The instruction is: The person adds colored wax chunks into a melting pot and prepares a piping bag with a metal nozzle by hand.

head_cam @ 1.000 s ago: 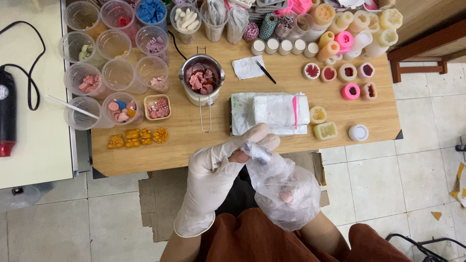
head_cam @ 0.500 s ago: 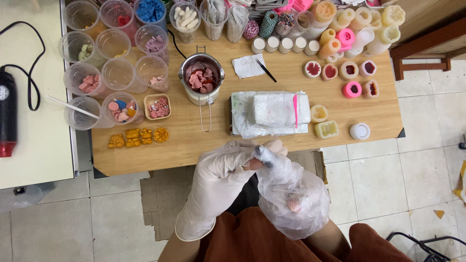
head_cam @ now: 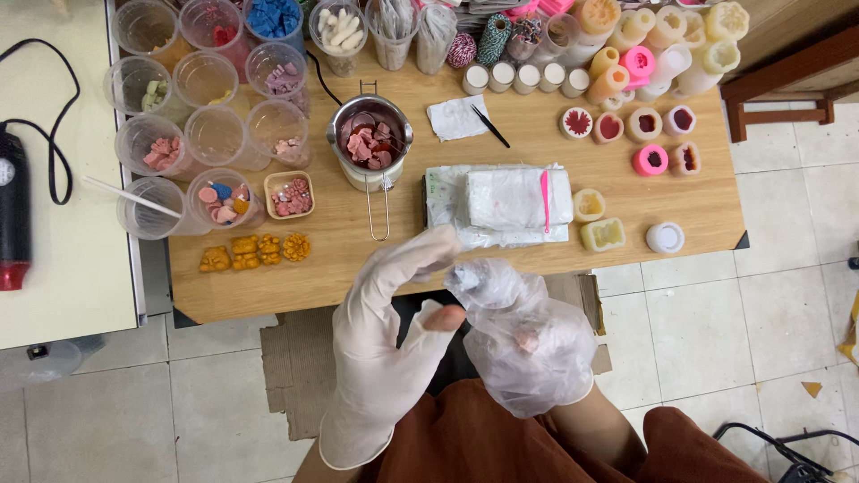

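Observation:
My left hand [head_cam: 380, 358] wears a snug white glove. Its fingers reach over to the bunched fingertips of a loose clear plastic glove [head_cam: 488, 286] and pinch them. That clear glove covers my right hand [head_cam: 532, 349], whose fingers are curled together inside it and hold nothing else. Both hands hover in front of my brown apron, just off the near edge of the wooden table [head_cam: 501, 268]. Nearest on the table is a white wrapped block [head_cam: 510, 201] with a pink stick [head_cam: 544, 199] lying on it.
A metal pot [head_cam: 369, 143] of pink chunks stands mid-table. Several clear cups [head_cam: 215, 134] of coloured pieces fill the left. Orange moulded shapes [head_cam: 255, 250] lie at the front left. Candle moulds and jars [head_cam: 644, 134] sit on the right. A black device [head_cam: 13, 210] lies on the white counter.
My gloved left hand has slid up toward the clear glove's fingertips and its fingers have spread a little. My right hand has sunk slightly lower in the glove.

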